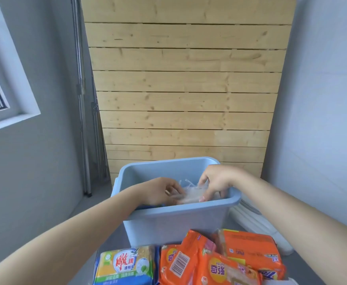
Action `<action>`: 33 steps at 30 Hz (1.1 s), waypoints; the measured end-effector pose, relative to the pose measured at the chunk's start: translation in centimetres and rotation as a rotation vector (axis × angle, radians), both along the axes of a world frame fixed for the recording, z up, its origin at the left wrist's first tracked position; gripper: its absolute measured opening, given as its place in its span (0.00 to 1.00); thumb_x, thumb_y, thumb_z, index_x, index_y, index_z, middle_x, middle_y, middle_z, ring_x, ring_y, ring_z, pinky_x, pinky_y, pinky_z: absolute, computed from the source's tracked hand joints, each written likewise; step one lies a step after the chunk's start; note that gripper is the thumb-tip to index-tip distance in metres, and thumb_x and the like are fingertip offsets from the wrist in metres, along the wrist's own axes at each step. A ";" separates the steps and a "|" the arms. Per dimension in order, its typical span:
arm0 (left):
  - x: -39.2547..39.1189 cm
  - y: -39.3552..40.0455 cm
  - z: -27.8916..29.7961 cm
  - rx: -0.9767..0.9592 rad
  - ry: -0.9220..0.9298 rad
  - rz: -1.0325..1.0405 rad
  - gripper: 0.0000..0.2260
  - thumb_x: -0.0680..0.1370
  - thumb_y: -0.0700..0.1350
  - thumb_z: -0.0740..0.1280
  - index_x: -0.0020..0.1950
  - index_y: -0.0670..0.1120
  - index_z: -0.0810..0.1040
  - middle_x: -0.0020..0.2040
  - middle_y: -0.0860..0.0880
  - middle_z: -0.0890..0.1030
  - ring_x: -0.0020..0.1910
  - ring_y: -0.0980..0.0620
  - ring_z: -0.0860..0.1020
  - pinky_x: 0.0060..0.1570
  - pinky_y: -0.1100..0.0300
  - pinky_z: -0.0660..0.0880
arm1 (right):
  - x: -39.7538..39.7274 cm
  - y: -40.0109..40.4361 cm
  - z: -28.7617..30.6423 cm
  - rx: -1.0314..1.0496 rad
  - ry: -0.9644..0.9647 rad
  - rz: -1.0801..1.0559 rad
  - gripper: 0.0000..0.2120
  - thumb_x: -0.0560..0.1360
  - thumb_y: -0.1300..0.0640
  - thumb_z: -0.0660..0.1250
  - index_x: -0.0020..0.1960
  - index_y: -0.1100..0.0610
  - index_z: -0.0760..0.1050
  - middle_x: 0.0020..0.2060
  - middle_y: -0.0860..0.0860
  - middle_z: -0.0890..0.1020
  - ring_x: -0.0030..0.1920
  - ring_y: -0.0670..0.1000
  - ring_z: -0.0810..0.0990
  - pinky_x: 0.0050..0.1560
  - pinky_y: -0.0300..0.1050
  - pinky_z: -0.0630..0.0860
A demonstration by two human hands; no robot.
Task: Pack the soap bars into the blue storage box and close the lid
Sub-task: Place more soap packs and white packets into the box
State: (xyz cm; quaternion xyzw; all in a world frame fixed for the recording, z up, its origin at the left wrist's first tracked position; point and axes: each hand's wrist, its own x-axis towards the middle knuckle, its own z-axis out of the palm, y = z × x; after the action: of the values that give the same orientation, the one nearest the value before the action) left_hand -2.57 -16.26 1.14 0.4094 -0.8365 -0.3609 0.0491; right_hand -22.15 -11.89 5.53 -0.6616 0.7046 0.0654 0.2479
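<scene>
A small grey-walled room: a slatted pale wood panel (185,79) leans against the far wall beyond the hands, and a window frame (5,83) sits well to the left. Both hands reach into the open blue storage box (176,219), which stands on a grey surface (90,204). The left hand (158,191) and right hand (217,182) each pinch one clear-wrapped soap pack (191,195) inside the box; its contents are blurred. Nearer than the hands lie orange soap packs (220,260) and a green and yellow one (125,266), cut off by the bottom edge. A white object (257,223) lies right of the box, partly hidden.
</scene>
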 end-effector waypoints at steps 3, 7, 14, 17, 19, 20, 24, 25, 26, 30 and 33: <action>-0.6 0.0 -0.6 -0.040 -0.097 -0.034 0.12 0.73 0.51 0.69 0.55 0.51 0.80 0.51 0.52 0.83 0.52 0.51 0.80 0.56 0.59 0.75 | 0.8 -0.7 -1.1 0.082 0.132 0.037 0.20 0.70 0.58 0.70 0.62 0.53 0.76 0.52 0.55 0.83 0.39 0.56 0.82 0.47 0.45 0.78; -1.2 -0.5 -0.7 0.009 -0.193 -0.014 0.11 0.75 0.47 0.67 0.56 0.48 0.82 0.51 0.52 0.82 0.48 0.52 0.77 0.51 0.61 0.73 | 1.3 -1.2 -2.5 0.088 0.163 0.016 0.15 0.71 0.62 0.64 0.57 0.57 0.79 0.44 0.53 0.81 0.38 0.56 0.77 0.39 0.42 0.74; -1.8 -1.2 -0.7 0.198 -0.061 0.142 0.21 0.80 0.57 0.56 0.64 0.46 0.76 0.53 0.50 0.74 0.54 0.51 0.70 0.44 0.60 0.71 | 0.7 -2.3 -2.4 0.098 0.082 -0.033 0.17 0.74 0.43 0.62 0.51 0.55 0.80 0.40 0.50 0.81 0.36 0.57 0.79 0.58 0.48 0.77; -2.1 -1.1 -0.8 0.317 0.052 0.219 0.20 0.81 0.56 0.55 0.66 0.45 0.75 0.64 0.49 0.75 0.59 0.50 0.71 0.44 0.59 0.72 | 1.0 -2.0 -1.8 0.138 0.017 -0.058 0.17 0.78 0.44 0.57 0.60 0.49 0.77 0.52 0.53 0.81 0.40 0.59 0.80 0.60 0.50 0.77; -2.4 -1.1 -0.9 0.468 0.151 0.264 0.21 0.81 0.56 0.55 0.65 0.44 0.74 0.65 0.48 0.75 0.61 0.48 0.72 0.50 0.56 0.71 | 1.3 -1.9 -1.4 0.166 0.032 -0.072 0.22 0.79 0.42 0.50 0.62 0.49 0.77 0.58 0.53 0.80 0.43 0.61 0.81 0.63 0.51 0.74; -2.6 -1.1 -1.0 0.520 0.186 0.278 0.22 0.81 0.57 0.53 0.66 0.44 0.73 0.64 0.47 0.74 0.60 0.48 0.72 0.53 0.55 0.70 | 1.4 -1.8 -1.3 0.174 0.051 -0.082 0.25 0.79 0.40 0.47 0.62 0.50 0.77 0.60 0.54 0.79 0.46 0.62 0.82 0.64 0.52 0.73; -2.9 -1.1 -1.0 0.612 0.270 0.296 0.27 0.81 0.60 0.51 0.71 0.43 0.68 0.68 0.45 0.72 0.68 0.47 0.69 0.69 0.49 0.65 | 1.6 -1.6 -1.0 0.169 0.059 -0.134 0.32 0.79 0.38 0.40 0.62 0.52 0.77 0.64 0.56 0.76 0.57 0.64 0.79 0.66 0.54 0.70; -2.8 -1.2 -1.0 0.623 0.273 0.280 0.28 0.80 0.61 0.50 0.72 0.44 0.67 0.69 0.45 0.71 0.70 0.46 0.68 0.72 0.47 0.62 | 1.6 -1.6 -1.0 0.160 0.050 -0.148 0.33 0.79 0.38 0.39 0.62 0.52 0.77 0.64 0.56 0.76 0.58 0.64 0.78 0.66 0.54 0.70; -2.8 -1.2 -1.0 0.626 0.267 0.261 0.29 0.80 0.62 0.48 0.73 0.46 0.67 0.70 0.46 0.71 0.71 0.45 0.67 0.72 0.45 0.61 | 1.6 -1.6 -1.1 0.148 0.042 -0.161 0.34 0.79 0.38 0.38 0.62 0.53 0.77 0.63 0.56 0.77 0.60 0.63 0.77 0.66 0.54 0.69; -2.7 -0.9 -0.6 0.625 0.277 0.222 0.30 0.80 0.63 0.45 0.74 0.47 0.65 0.71 0.45 0.71 0.71 0.44 0.68 0.72 0.49 0.61 | 1.2 -1.8 -1.8 0.098 -0.027 -0.201 0.36 0.78 0.36 0.38 0.61 0.54 0.78 0.59 0.56 0.80 0.59 0.60 0.76 0.65 0.53 0.70; -2.9 -0.3 -0.3 0.670 0.342 0.230 0.29 0.80 0.62 0.46 0.73 0.46 0.66 0.71 0.43 0.70 0.65 0.44 0.71 0.64 0.51 0.66 | 0.8 -1.8 -2.2 0.046 -0.121 -0.231 0.36 0.77 0.35 0.39 0.62 0.55 0.77 0.48 0.55 0.83 0.60 0.61 0.77 0.63 0.55 0.72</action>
State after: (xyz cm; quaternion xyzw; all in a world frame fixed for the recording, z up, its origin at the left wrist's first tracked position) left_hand -5.43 -16.61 0.81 0.4278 -0.6006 -0.6692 0.0917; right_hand -21.34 -13.65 3.36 -0.5729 0.7583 0.0124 0.3108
